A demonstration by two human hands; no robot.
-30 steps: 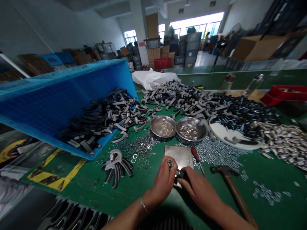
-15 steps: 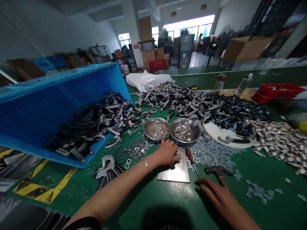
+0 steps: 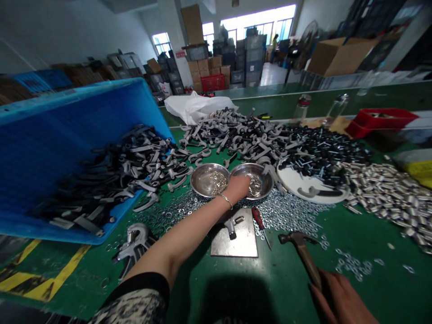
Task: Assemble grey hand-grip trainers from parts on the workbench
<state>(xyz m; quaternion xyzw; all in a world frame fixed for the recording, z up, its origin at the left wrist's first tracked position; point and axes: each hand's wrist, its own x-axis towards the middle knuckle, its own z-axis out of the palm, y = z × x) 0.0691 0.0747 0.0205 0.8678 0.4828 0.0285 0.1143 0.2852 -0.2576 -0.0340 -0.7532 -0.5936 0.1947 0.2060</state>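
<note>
My left hand reaches over the right steel bowl, its fingers curled down among small metal pins. The fingertips are partly hidden, so what they pinch does not show. On the metal plate lies a grey and black handle part with a spring at one end; my left forearm passes close by it. My right hand is closed around the lower handle of a hammer, whose head rests on the table. A red-handled screwdriver lies between plate and hammer.
The left steel bowl holds small metal bits. Washers are scattered around the bowls. A blue crate of grey handles is tipped at the left. Behind lie piles of handles, black-headed screws and metal cylinders. Spring-fitted assemblies lie left.
My left hand has moved from the plate up into the right bowl, uncovering the part with the spring. My right hand has shifted from beside the screwdriver tip onto the hammer handle.
</note>
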